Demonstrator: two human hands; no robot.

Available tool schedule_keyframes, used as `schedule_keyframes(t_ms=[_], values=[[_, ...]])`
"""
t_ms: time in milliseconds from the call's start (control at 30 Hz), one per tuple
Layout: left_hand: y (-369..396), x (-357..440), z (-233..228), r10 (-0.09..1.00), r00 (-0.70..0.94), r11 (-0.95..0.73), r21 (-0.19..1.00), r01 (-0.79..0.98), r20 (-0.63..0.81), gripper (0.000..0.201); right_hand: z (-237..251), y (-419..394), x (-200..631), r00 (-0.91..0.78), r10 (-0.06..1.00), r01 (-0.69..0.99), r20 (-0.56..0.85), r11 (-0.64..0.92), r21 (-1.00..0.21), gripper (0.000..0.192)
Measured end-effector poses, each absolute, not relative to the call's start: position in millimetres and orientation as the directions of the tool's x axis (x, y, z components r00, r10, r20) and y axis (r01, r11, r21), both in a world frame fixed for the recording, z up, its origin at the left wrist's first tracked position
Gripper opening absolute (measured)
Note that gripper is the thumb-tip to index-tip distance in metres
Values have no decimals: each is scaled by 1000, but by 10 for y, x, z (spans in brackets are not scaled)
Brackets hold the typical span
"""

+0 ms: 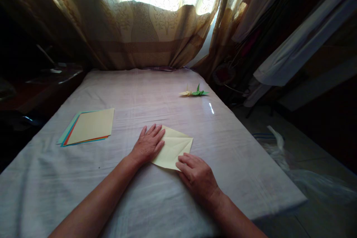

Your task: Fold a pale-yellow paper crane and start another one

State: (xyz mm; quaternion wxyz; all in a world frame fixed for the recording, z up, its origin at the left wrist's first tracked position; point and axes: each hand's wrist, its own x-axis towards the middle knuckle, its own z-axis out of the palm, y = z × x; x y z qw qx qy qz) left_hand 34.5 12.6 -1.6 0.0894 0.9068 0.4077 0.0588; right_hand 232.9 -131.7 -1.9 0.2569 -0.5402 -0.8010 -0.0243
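A pale yellow sheet of origami paper (173,149) lies on the cloth-covered table in front of me, with crease lines and a folded part along its upper side. My left hand (148,144) rests flat on its left side, fingers stretched out. At the lower right edge of the sheet, my right hand (196,174) has its fingers bent over the paper, pinching that edge; the thumb is mostly hidden. Farther back on the right sit two folded paper cranes, one cream (186,93) and one green (199,92).
A stack of coloured paper squares (90,127), cream on top, lies at the left of the table (134,200). Patterned curtains (139,26) hang behind the far edge. Hanging clothes (301,41) and a clear plastic bag (281,152) are off to the right.
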Motion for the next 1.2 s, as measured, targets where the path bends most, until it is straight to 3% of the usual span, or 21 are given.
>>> schedule_keyframes(t_ms=[133, 233, 367, 533, 767, 1100, 1200], values=[[89, 25, -47, 658, 750, -708, 396, 585, 68, 38, -17, -1325, 2402, -270, 838, 854, 474, 436, -285, 16], [38, -166, 9, 620, 784, -678, 511, 528, 13, 31, -29, -1352, 2417, -250, 841, 851, 481, 427, -305, 20], [-1, -263, 87, 601, 799, -645, 580, 498, -18, 44, -18, -1343, 2421, -219, 860, 846, 462, 403, -350, 20], [-54, -268, 85, 645, 764, -619, 596, 511, 13, 17, 74, -1244, 2457, -183, 899, 808, 398, 368, -460, 13], [-214, -274, 86, 682, 730, -621, 567, 542, 49, 13, 94, -1140, 2472, -123, 933, 770, 338, 305, -561, 16], [-307, -185, 70, 745, 659, -614, 500, 611, 109, 16, -2, -1015, 2449, -9, 933, 810, 361, 218, -544, 18], [-392, -133, 80, 759, 624, -632, 437, 640, 185, 11, -16, -990, 2440, -4, 937, 835, 349, 195, -514, 20]])
